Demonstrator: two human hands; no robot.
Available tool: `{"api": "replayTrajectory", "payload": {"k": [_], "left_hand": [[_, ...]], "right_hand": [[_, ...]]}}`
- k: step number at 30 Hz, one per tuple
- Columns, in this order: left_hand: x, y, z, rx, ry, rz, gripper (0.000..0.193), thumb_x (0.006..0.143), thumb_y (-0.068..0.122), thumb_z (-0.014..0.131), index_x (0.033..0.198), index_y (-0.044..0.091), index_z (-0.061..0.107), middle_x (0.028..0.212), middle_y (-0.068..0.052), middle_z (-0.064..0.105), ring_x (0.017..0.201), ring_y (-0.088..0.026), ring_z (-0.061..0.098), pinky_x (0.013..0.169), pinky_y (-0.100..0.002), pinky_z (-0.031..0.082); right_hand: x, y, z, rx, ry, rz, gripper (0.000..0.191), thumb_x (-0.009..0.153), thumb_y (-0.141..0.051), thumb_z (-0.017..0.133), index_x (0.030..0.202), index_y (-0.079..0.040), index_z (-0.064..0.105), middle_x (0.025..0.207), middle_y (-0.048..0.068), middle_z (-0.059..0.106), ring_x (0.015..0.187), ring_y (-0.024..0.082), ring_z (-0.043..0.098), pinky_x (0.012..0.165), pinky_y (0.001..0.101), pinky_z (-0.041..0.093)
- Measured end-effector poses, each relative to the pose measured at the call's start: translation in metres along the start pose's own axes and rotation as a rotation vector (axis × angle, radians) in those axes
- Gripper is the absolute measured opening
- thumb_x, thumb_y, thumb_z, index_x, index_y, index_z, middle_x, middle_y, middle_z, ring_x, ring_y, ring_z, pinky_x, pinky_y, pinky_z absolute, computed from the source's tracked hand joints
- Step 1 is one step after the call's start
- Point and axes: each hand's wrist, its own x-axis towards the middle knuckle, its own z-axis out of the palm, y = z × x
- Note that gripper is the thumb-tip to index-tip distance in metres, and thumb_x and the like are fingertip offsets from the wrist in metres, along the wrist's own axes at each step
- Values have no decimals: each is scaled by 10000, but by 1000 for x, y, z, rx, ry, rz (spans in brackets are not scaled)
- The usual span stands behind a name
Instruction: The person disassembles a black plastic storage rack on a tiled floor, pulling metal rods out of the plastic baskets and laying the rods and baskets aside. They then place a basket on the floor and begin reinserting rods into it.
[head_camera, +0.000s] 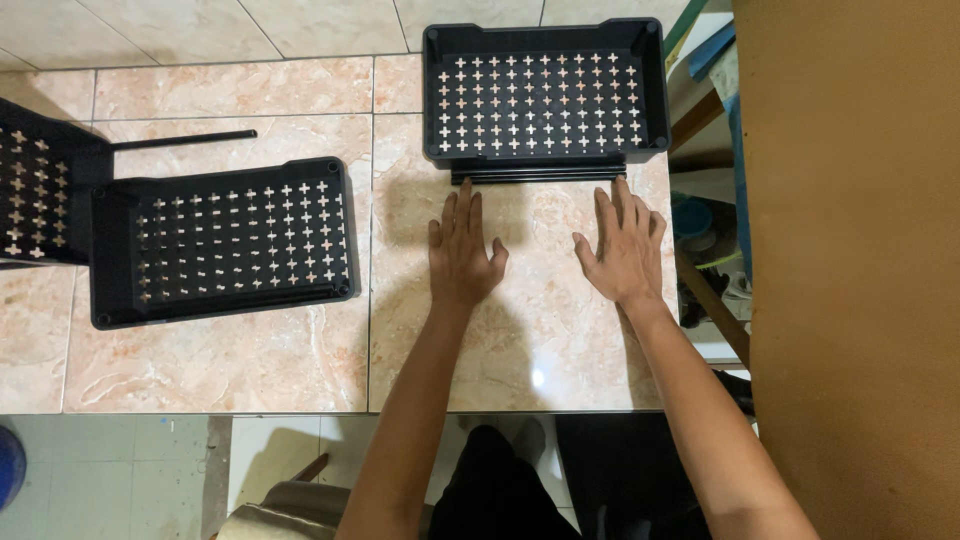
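My left hand (462, 252) lies flat, palm down, on the marbled beige tile floor (530, 340), fingers apart and empty. My right hand (625, 245) lies flat beside it, also empty, its fingertips close to a bundle of thin black rods (535, 175). The rods lie along the near edge of a black plastic tray (545, 40) with cross-shaped holes, straight ahead of both hands. A second black perforated tray (225, 170) sits on the floor to the left of my left hand.
A third black perforated tray (30, 195) shows partly at the far left, with a single black rod (185, 140) lying above the second tray. A brown wooden panel (850, 270) fills the right side. Clutter sits beside it at the right (700, 225).
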Motion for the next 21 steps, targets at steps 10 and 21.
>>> {"api": "replayTrajectory", "payload": {"k": [10,21], "left_hand": [[0,-2,2,14,-65,-20,710,807,258,658,1450,4,498,1655,-119,322,1457,-345,411,1078,-561,393],[0,-1,0,-17,31,7,735,800,248,675,1460,-9,479,1629,-195,346,1438,-375,436,1097,-547,396]], "right_hand": [[-1,0,0,9,19,-11,713,940,-426,625,1513,-32,464,1637,221,304,1435,361,326,1183,529,187],[-5,3,2,74,148,-25,596,938,-305,644,1451,-36,506,1576,247,359,1416,361,368,1145,524,240]]}}
